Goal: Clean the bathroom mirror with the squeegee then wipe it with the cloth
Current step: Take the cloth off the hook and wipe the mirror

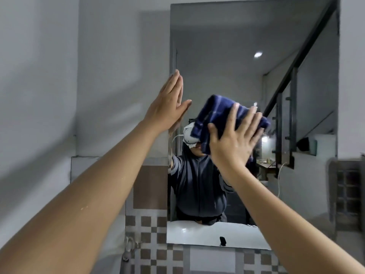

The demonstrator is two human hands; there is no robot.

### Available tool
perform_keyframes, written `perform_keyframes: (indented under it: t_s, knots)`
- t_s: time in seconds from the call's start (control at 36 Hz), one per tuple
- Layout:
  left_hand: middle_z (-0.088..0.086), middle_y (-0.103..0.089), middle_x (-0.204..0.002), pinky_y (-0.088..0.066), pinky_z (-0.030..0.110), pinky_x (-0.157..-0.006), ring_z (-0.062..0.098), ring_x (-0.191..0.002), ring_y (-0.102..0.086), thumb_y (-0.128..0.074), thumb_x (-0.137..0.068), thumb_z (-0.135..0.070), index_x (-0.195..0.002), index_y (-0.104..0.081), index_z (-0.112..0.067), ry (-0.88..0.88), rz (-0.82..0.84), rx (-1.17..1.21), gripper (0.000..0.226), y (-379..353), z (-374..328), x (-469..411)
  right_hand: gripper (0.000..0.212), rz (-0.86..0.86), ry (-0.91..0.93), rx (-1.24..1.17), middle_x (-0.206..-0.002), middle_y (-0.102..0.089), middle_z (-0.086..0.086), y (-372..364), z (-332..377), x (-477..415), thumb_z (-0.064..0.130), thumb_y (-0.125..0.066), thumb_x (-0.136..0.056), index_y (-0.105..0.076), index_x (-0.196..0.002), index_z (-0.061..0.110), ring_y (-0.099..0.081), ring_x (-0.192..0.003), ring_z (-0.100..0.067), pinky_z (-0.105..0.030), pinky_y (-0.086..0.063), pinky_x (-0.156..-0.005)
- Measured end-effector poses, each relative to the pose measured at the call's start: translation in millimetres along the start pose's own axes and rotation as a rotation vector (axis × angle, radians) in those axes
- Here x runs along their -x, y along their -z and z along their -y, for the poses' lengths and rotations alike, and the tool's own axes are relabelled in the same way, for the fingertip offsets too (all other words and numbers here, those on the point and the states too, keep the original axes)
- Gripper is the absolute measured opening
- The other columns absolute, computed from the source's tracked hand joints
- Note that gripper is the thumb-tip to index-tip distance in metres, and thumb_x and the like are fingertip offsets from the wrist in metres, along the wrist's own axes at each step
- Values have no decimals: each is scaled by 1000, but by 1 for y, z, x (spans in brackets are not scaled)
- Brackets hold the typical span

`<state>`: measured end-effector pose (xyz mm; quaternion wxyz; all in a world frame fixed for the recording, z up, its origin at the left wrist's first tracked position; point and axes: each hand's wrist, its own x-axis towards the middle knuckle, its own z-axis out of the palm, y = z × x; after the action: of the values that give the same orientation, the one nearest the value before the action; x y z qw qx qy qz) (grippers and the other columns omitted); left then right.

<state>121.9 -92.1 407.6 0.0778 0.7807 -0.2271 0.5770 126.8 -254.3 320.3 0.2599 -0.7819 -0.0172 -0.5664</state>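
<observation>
- Pressing a folded dark blue cloth (223,119) flat against the mirror (237,46) near its middle, the right hand (235,143) spreads its fingers wide over it.
- Left hand (167,107), flat and empty, rests at the mirror's left edge.
- No writing is readable.

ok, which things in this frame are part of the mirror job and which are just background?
In the job:
mirror
blue cloth, pressed on the glass by the right hand
left hand, flat at the mirror's left edge

Just there:
checkered wall tiles
wall
Squeegee not in view.
</observation>
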Motion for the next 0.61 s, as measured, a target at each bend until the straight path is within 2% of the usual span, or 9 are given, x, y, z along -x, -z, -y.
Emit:
perform_keyframes:
  t_s: [0.08,0.19,0.31,0.36,0.42,0.5,0.61]
  knots:
    - [9,-8,-155,-8,24,-114,17,-143,-7,-50,-93,-29,-144,-14,-3,-16,-5,39,68,3,5,0,76,69,169,36,-155,13,-19,-17,22,24,56,-33,-91,5,-148,23,17,-142,-34,-49,14,-112]
    - [5,-9,-156,-13,28,-113,17,-143,-8,-52,-91,-31,-145,-14,-8,-15,0,34,70,2,9,-1,71,86,344,85,-155,-7,-23,-28,20,50,54,-33,-90,-13,-148,18,-2,-143,-38,-53,0,-114]
    - [7,-10,-156,-13,28,-114,18,-143,-9,-54,-91,-28,-144,-16,-6,8,-29,58,69,-1,5,0,70,168,722,266,-153,-18,-21,-21,-16,52,56,-37,-88,-22,-146,19,-15,-142,-38,-55,-17,-114]
    - [9,-11,-155,-13,28,-116,18,-143,-10,-53,-91,-26,-144,-18,-4,21,-49,70,67,-3,3,1,72,219,890,347,-154,-19,-19,-10,-39,44,59,-38,-87,-22,-147,22,-15,-143,-35,-53,-18,-115]
    - [10,-12,-155,-14,30,-116,19,-143,-10,-52,-92,-24,-143,-20,-3,34,-74,73,64,-7,2,3,74,235,977,434,-155,-17,-16,3,-62,31,63,-36,-87,-20,-147,24,-14,-143,-34,-50,-14,-116]
    - [9,-11,-155,-9,25,-115,19,-143,-8,-49,-93,-23,-143,-20,-4,77,-111,70,61,-14,-3,5,75,226,945,517,-156,-14,-15,26,-100,12,65,-33,-86,-16,-148,25,-10,-144,-33,-49,-12,-117]
    - [9,-7,-156,-4,21,-112,19,-143,-4,-47,-94,-24,-144,-18,-5,111,-132,85,61,-24,-14,12,75,170,633,450,-156,-11,-16,52,-150,-3,64,-31,-87,-14,-148,23,-5,-144,-33,-52,-13,-116]
